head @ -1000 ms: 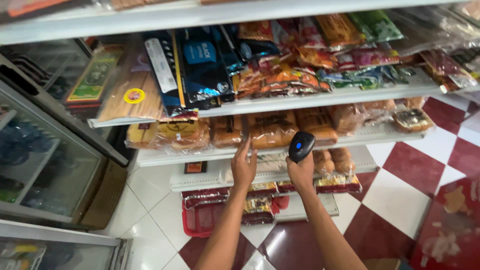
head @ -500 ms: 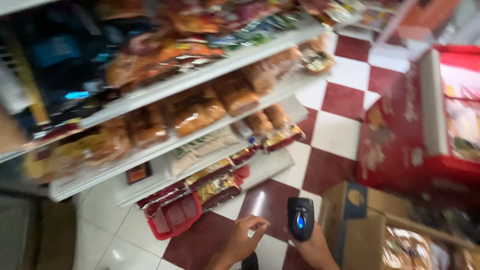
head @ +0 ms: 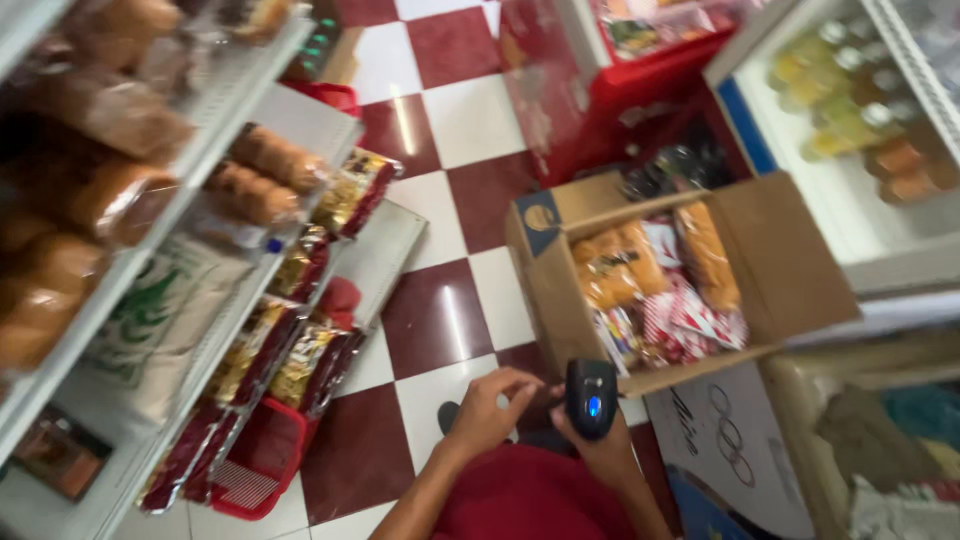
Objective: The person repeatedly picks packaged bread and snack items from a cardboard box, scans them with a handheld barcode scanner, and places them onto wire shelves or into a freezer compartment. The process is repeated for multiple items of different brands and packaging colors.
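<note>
The right hand (head: 600,452) grips a black handheld barcode scanner (head: 591,397) with a glowing blue light, its fingers wrapped around the lower body from behind, so the scanner head rises at 12 o'clock above the knuckles. The left hand (head: 490,408) sits just beside it at 9 o'clock, fingers loosely curled and holding nothing, the fingertips (head: 530,380) near the scanner's left edge; whether they touch it cannot be told. At 1 o'clock from the scanner stands an open brown cardboard box (head: 790,270) packed with wrapped bread and snack packets. At 9 o'clock, white metal shelves (head: 300,120) carry bagged bread above a red and white checkered floor (head: 445,320).
</note>
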